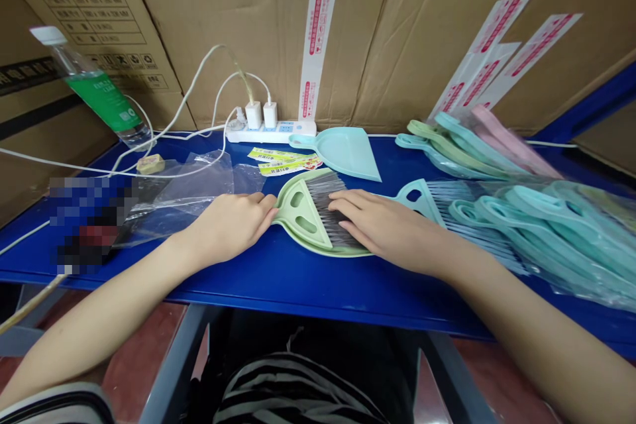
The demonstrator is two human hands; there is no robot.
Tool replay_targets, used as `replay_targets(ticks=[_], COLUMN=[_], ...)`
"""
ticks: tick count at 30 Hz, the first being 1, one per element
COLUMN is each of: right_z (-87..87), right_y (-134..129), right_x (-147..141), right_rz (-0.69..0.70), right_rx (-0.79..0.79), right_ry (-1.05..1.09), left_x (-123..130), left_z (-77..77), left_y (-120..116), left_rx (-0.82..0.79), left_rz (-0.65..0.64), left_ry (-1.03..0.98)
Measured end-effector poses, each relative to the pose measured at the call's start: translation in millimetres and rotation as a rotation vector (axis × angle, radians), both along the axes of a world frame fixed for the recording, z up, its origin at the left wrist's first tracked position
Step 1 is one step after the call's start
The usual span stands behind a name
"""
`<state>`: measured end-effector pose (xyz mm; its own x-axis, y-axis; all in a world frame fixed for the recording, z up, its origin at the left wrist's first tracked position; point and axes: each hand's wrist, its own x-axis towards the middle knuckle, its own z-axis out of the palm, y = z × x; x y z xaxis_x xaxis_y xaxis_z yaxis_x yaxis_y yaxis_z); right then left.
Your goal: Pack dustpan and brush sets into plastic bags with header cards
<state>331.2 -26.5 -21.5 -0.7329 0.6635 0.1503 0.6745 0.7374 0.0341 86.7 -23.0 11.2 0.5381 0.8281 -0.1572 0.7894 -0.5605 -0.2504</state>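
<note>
A green hand brush [307,209] with grey bristles lies on a green dustpan [293,243] at the middle of the table. My left hand [233,222] is closed round the stacked handles of both. Across the bristles rests my right hand [380,228], its fingers extended and flat, covering the dustpan's right side. Just beyond it, a light blue dustpan [348,149] has its handle towards the left. A light blue brush [437,202] lies partly behind my right hand, bristles pointing right. Yellow-green label cards [288,164] are beside the blue dustpan.
Bagged blue dustpan sets [551,225] and more in green and pink [477,139] fill the right side. At the back stands a white power strip [298,130] with cables. Clear plastic bags [199,179], a yellow block [150,163] and a water bottle [102,96] are at left.
</note>
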Motion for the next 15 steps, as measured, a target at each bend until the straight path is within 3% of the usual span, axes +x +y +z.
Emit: replay_targets(ticks=[15], right_z=[-0.2], right_y=[-2.2], right_x=[-0.2], right_rz=[-0.021], right_rx=[-0.011], right_ry=[0.028], left_x=[-1.0], left_z=[-1.0], left_y=[-1.8], left_rx=[0.025], left_rz=[-0.018], left_ry=[-0.028])
